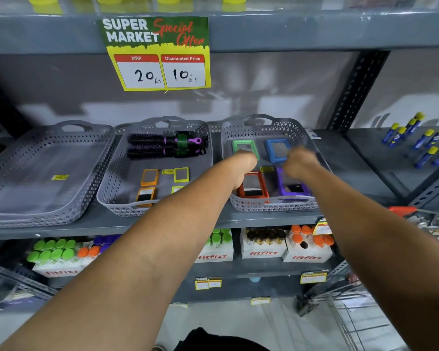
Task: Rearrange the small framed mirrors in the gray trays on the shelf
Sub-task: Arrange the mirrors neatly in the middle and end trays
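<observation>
Head view: green mirror (244, 147) just beyond left hand (243, 168)

1. Gray metal shelf (162, 221) w/ dark perforated upright at back right carried three gray perforated trays side by side.
2. Left tray (18, 198) sat at the shelf's left, tilted toward the front edge.
3. Middle tray (107, 188) stood just beside it, rims nearly touching.
4. Right tray (271, 205) stood next to the middle one, front rim near the shelf edge.
5. Neighbouring shelf section (380, 158), right of the upright, held blue tubes w/ yellow caps (422, 145) lying loose, approx. in rows.
6. Lower shelf (259, 268) bore white "fitfizz" cartons (262, 250) w/ bottles; price tags on its front edge.
</observation>
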`<act>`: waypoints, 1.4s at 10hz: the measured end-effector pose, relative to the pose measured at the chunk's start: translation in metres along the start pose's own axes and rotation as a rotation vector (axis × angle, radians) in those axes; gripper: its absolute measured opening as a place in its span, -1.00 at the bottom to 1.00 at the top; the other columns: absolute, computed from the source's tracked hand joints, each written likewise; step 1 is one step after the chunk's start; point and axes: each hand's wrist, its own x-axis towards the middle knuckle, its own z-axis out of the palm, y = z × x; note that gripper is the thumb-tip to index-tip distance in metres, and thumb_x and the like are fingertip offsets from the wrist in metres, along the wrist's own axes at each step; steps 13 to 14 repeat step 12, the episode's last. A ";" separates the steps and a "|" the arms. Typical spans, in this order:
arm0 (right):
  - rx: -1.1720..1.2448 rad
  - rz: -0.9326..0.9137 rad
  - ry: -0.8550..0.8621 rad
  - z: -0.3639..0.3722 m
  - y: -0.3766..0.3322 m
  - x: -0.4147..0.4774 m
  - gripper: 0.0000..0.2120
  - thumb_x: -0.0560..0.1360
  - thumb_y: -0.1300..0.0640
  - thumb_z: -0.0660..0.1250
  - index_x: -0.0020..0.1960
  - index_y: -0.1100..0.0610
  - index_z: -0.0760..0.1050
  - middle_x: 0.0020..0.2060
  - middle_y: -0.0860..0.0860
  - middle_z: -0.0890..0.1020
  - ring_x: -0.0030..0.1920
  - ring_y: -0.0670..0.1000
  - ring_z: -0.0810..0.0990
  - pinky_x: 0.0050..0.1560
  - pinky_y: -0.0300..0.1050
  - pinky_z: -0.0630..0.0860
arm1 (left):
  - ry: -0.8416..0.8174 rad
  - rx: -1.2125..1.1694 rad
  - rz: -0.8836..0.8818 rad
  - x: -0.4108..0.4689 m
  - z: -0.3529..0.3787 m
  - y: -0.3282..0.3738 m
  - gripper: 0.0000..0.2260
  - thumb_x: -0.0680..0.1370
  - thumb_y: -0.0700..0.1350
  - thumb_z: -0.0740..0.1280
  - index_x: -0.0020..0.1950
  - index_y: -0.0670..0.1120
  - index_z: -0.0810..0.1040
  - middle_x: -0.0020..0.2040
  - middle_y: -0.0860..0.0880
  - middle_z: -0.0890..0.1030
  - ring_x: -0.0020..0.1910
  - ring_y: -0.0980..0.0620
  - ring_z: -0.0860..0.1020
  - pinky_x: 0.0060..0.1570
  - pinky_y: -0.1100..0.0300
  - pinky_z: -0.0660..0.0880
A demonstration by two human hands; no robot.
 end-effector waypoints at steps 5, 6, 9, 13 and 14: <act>-0.049 0.007 -0.135 0.018 0.025 -0.014 -0.08 0.34 -0.21 0.50 0.41 0.31 0.19 0.26 0.22 0.45 0.26 0.20 0.45 0.20 -0.01 0.44 | 0.065 0.036 0.142 -0.006 0.003 -0.004 -0.67 0.65 -0.09 0.04 0.33 -0.22 0.37 0.15 -0.13 0.51 0.13 -0.11 0.48 0.18 0.07 0.42; -0.006 0.039 -0.127 0.021 0.025 -0.011 -0.04 0.31 -0.16 0.54 0.43 0.30 0.13 0.27 0.23 0.44 0.25 0.21 0.46 0.19 0.01 0.45 | 0.068 0.050 0.151 -0.005 0.002 -0.004 -0.67 0.66 -0.09 0.05 0.34 -0.23 0.36 0.10 -0.10 0.47 0.06 -0.08 0.45 0.12 0.11 0.40; 0.035 0.036 -0.129 0.025 0.026 -0.008 -0.24 0.29 -0.07 0.56 0.30 0.27 0.32 -0.03 0.13 0.46 -0.04 0.10 0.46 -0.08 -0.09 0.43 | 0.081 0.058 0.157 -0.008 0.001 -0.004 -0.67 0.66 -0.11 0.06 0.35 -0.24 0.36 0.10 -0.18 0.44 0.02 -0.07 0.38 0.04 0.10 0.34; 0.089 0.029 -0.068 0.021 0.027 -0.006 -0.36 0.37 -0.15 0.50 0.24 0.20 0.35 -0.12 0.07 0.48 -0.10 0.08 0.49 -0.11 -0.11 0.44 | 0.093 0.063 0.245 -0.007 0.000 -0.006 -0.74 0.65 -0.09 0.08 0.05 -0.25 0.45 -0.08 -0.15 0.50 -0.10 -0.09 0.51 -0.10 0.16 0.46; 0.089 0.029 -0.068 0.021 0.027 -0.006 -0.36 0.37 -0.15 0.50 0.24 0.20 0.35 -0.12 0.07 0.48 -0.10 0.08 0.49 -0.11 -0.11 0.44 | 0.093 0.063 0.245 -0.007 0.000 -0.006 -0.74 0.65 -0.09 0.08 0.05 -0.25 0.45 -0.08 -0.15 0.50 -0.10 -0.09 0.51 -0.10 0.16 0.46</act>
